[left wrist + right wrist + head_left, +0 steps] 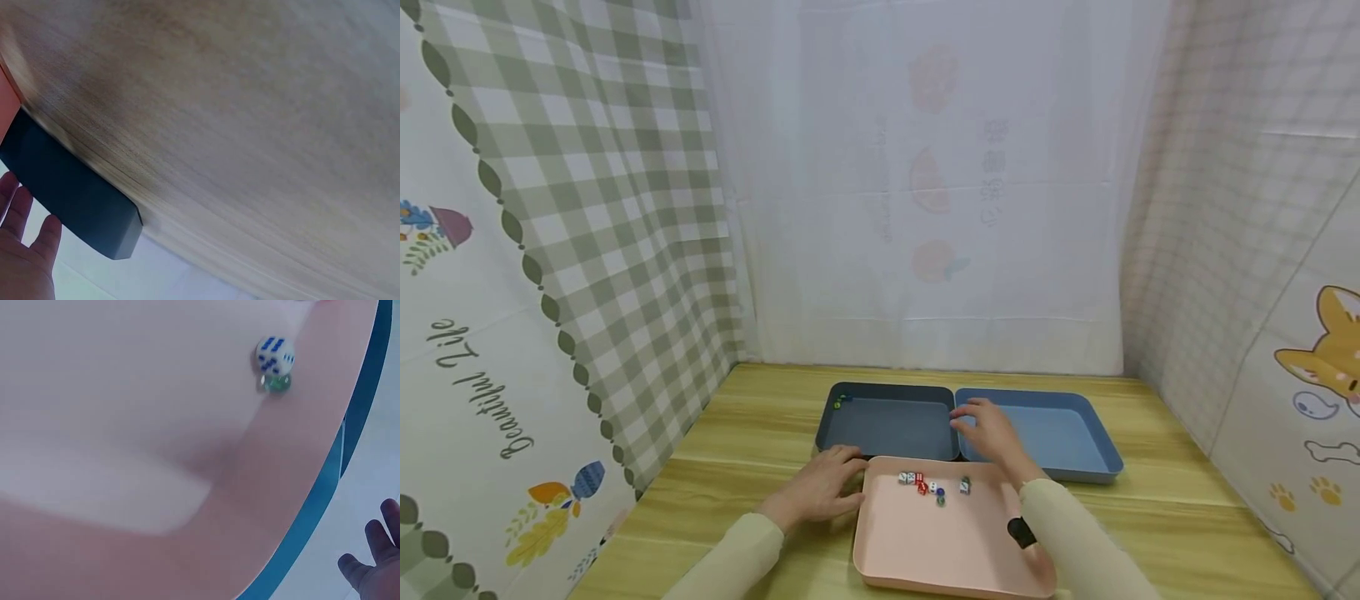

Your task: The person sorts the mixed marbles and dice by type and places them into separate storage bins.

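My right hand (991, 429) hovers where the dark tray (880, 452) and blue tray (1078, 476) meet, its thumb and forefinger apart. In the right wrist view, the visible fingers (379, 540) are spread. My left hand (823, 487) rests by the left rim of the pink tray (947, 546), its fingers loosely extended toward the tray's corner. In the pink tray lie several white dice (933, 487), red dice (922, 488), a blue marble (940, 492) and a green marble (941, 502). A white die (275, 355) sits against a green glass marble (277, 383).
Small green pieces (837, 404) lie in the dark tray's far left corner. Dark and blue trays stand side by side behind the pink one on the wood-patterned table (722, 467). A white curtain (925, 333) hangs behind, with patterned cloths on both sides.
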Demonstrator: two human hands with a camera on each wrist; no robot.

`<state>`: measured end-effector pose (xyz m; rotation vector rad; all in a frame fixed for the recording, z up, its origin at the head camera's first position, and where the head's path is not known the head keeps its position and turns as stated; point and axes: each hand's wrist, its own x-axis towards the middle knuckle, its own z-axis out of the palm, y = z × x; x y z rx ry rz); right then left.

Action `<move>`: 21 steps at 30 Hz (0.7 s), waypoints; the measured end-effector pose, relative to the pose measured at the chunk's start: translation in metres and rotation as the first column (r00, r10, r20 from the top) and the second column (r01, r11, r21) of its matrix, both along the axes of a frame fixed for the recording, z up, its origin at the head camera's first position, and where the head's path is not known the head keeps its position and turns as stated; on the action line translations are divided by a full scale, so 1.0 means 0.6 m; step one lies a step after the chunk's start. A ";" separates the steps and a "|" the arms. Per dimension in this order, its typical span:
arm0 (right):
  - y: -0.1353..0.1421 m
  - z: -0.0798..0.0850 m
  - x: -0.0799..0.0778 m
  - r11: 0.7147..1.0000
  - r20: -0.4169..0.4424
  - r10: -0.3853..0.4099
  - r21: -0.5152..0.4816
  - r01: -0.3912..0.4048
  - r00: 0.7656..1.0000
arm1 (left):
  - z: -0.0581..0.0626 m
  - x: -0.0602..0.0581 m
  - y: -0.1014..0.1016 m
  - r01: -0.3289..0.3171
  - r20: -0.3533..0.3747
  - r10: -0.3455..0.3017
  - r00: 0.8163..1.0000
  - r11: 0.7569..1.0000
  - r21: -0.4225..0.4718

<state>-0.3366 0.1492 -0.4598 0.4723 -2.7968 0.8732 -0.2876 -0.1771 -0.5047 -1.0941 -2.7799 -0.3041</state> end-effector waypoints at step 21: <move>-0.065 -0.017 0.027 0.992 -0.006 0.128 0.015 -0.128 0.992 | 0.004 0.002 0.002 -0.009 0.015 0.009 1.000 1.000 -0.030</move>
